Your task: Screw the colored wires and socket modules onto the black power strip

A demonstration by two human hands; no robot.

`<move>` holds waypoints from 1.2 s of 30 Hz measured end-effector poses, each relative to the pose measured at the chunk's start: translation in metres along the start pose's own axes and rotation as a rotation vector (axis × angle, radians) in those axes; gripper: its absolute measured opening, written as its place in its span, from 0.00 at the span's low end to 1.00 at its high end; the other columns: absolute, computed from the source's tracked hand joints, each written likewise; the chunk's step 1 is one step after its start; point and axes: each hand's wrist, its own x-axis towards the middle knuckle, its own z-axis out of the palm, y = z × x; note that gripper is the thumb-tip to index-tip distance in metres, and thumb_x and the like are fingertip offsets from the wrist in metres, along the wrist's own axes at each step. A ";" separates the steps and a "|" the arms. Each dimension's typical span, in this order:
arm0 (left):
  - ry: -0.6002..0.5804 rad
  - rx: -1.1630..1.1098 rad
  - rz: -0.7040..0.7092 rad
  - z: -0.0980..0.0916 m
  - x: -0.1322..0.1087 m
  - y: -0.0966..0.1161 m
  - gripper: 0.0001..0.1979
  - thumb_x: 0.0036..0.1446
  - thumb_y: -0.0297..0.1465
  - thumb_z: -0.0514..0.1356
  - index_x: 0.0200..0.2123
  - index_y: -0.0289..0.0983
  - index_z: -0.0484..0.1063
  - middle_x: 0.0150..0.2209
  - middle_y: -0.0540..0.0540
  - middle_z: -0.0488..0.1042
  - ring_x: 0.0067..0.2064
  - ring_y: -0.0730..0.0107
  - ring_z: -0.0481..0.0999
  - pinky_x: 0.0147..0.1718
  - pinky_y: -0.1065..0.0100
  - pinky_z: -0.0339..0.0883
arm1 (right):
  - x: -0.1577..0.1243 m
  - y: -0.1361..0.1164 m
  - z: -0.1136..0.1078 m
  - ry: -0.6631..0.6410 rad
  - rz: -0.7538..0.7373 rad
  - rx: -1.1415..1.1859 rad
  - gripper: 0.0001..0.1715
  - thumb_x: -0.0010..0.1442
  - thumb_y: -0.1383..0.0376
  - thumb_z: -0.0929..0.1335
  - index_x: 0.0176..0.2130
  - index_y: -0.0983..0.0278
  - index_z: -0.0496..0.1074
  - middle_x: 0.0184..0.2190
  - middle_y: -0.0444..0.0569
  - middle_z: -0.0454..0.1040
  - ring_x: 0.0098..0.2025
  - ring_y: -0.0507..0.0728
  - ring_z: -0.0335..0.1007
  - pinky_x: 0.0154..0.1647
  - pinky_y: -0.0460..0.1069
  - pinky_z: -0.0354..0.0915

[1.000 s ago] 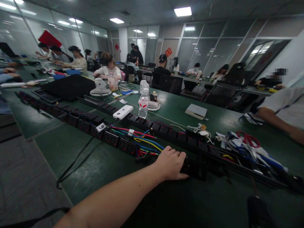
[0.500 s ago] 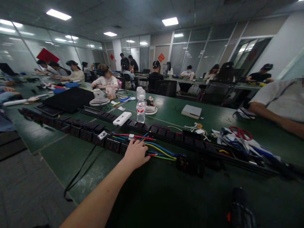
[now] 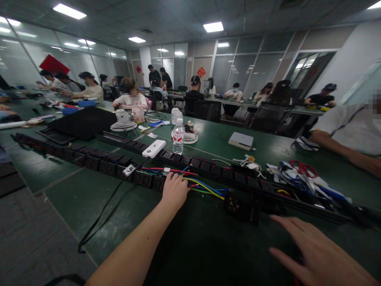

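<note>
My left hand (image 3: 175,190) is closed around coloured wires (image 3: 205,186) at the near end of a black socket strip (image 3: 143,178). The wires are blue, yellow, green and red, and several run right into a round black connector (image 3: 232,202). A small white block (image 3: 167,171) sits just beyond my fingertips. At the lower right my right hand (image 3: 309,246) is open, thumb and fingers apart. It hovers over a dark tool that it mostly hides.
A second black socket strip (image 3: 208,165) lies behind the first. On it or beside it are a white power bank (image 3: 154,149) and a water bottle (image 3: 177,137). Red-handled scissors (image 3: 303,169) rest on cloths at right. Another person's arm (image 3: 348,147) is at the far right.
My right hand has come into view at the lower right, over the dark tool. My left hand stays at the wires; the view has shifted slightly.
</note>
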 end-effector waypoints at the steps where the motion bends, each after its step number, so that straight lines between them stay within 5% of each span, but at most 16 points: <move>1: 0.018 0.008 -0.014 0.002 0.000 0.000 0.10 0.57 0.39 0.61 0.35 0.38 0.76 0.39 0.41 0.76 0.47 0.55 0.70 0.56 0.51 0.52 | 0.020 -0.013 0.005 -0.104 -0.060 -0.119 0.39 0.59 0.49 0.66 0.61 0.69 0.62 0.57 0.61 0.64 0.58 0.69 0.61 0.59 0.64 0.61; 5: 0.088 0.031 -0.061 0.008 0.003 -0.004 0.10 0.56 0.38 0.63 0.36 0.38 0.76 0.38 0.43 0.75 0.47 0.56 0.68 0.56 0.52 0.52 | 0.089 -0.051 0.031 -0.154 -0.104 -0.204 0.48 0.52 0.54 0.74 0.62 0.74 0.58 0.58 0.65 0.61 0.59 0.69 0.57 0.60 0.61 0.60; 8: 0.120 0.023 -0.115 0.012 0.008 -0.008 0.11 0.53 0.38 0.67 0.36 0.38 0.75 0.37 0.44 0.73 0.46 0.57 0.68 0.54 0.54 0.56 | 0.110 -0.054 0.046 -0.185 -0.105 -0.252 0.38 0.57 0.61 0.73 0.61 0.69 0.59 0.52 0.58 0.67 0.53 0.65 0.65 0.53 0.61 0.65; 13: 0.211 0.004 -0.246 0.011 0.015 -0.014 0.21 0.47 0.38 0.70 0.42 0.36 0.69 0.44 0.41 0.70 0.47 0.56 0.68 0.50 0.56 0.62 | 0.111 -0.048 0.043 -0.187 -0.102 -0.271 0.26 0.61 0.64 0.70 0.56 0.67 0.63 0.47 0.53 0.70 0.46 0.60 0.69 0.46 0.57 0.69; 19: 0.272 0.010 -0.297 0.013 0.016 -0.017 0.37 0.47 0.37 0.70 0.58 0.37 0.60 0.59 0.38 0.63 0.60 0.50 0.60 0.62 0.44 0.45 | 0.114 -0.056 0.019 -0.099 -0.055 -0.272 0.27 0.63 0.59 0.69 0.56 0.69 0.62 0.47 0.56 0.70 0.46 0.61 0.69 0.48 0.58 0.68; 30: 0.175 -0.071 -0.185 0.011 0.006 -0.020 0.39 0.49 0.43 0.67 0.60 0.39 0.58 0.59 0.39 0.66 0.60 0.51 0.62 0.62 0.46 0.45 | 0.128 -0.077 -0.020 0.027 -0.009 -0.236 0.28 0.61 0.56 0.68 0.56 0.66 0.62 0.48 0.54 0.71 0.46 0.62 0.70 0.45 0.59 0.69; 36: 0.243 -0.043 -0.281 0.014 0.012 -0.014 0.37 0.50 0.40 0.67 0.60 0.37 0.58 0.58 0.39 0.67 0.59 0.52 0.62 0.61 0.50 0.48 | 0.104 -0.106 -0.035 -0.010 0.004 -0.216 0.27 0.59 0.57 0.69 0.54 0.66 0.65 0.46 0.56 0.73 0.44 0.65 0.72 0.42 0.59 0.71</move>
